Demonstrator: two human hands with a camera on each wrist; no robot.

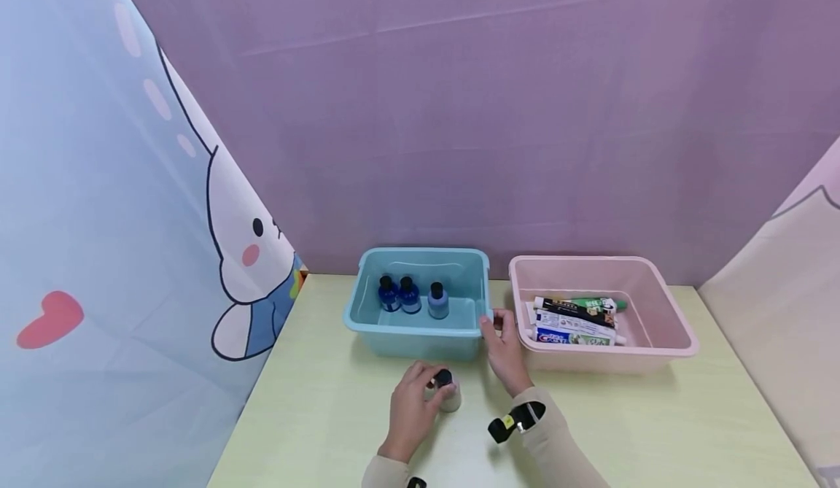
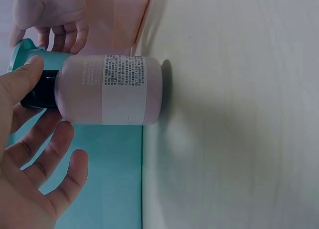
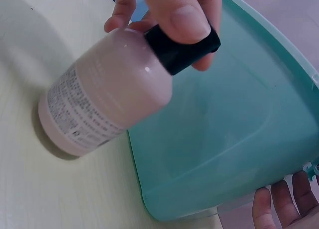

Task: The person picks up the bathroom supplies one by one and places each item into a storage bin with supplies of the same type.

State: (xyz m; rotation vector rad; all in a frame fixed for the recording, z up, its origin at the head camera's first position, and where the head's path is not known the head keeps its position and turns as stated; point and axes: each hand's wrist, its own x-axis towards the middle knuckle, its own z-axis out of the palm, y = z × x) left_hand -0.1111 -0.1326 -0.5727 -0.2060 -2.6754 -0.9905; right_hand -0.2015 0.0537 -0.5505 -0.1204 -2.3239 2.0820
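My left hand (image 1: 412,409) pinches the black cap of a small pale pink bottle (image 2: 119,89) between thumb and fingers. That bottle stands upright, its base right at the table, in front of the teal bin (image 1: 420,343). A white label with fine print shows on its side. My right hand (image 1: 507,357) grips the right rim of the teal bin, thumb over the edge and fingers along the outside. Inside the bin, two dark blue bottles (image 1: 399,298) stand side by side at the left, and a lighter blue-violet bottle (image 1: 437,304) stands near the middle.
Right of the teal bin is a pink bin (image 1: 604,360) holding several toothpaste tubes (image 1: 577,324). A narrow gap separates the bins, with my right fingers in it. Behind the pale table (image 1: 315,415) hangs a purple cloth (image 1: 459,145); a cartoon-print cloth (image 1: 131,218) borders the left.
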